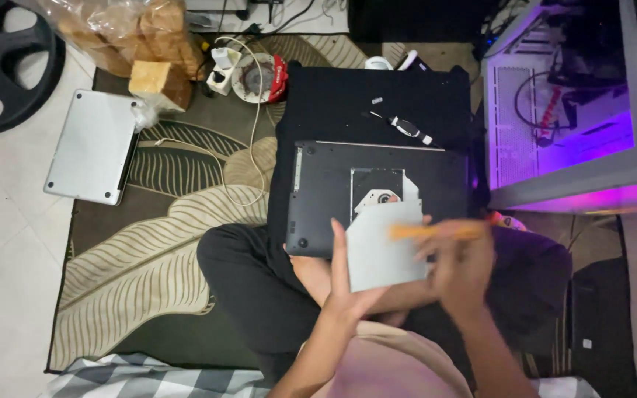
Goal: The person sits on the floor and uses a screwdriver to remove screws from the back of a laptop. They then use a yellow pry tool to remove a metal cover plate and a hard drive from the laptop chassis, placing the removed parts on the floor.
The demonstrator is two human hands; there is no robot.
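Head view: a flat grey rectangular metal drive module (383,250) was held from below by the left hand (348,291), over the lap, just in front of an upturned dark grey laptop (326,195). A thin orange stick-like tool (436,231) was gripped by the right hand (462,269), blurred, w/ tip over the module.

Computer case (554,158) blocks right; bare tile (1,243) left.
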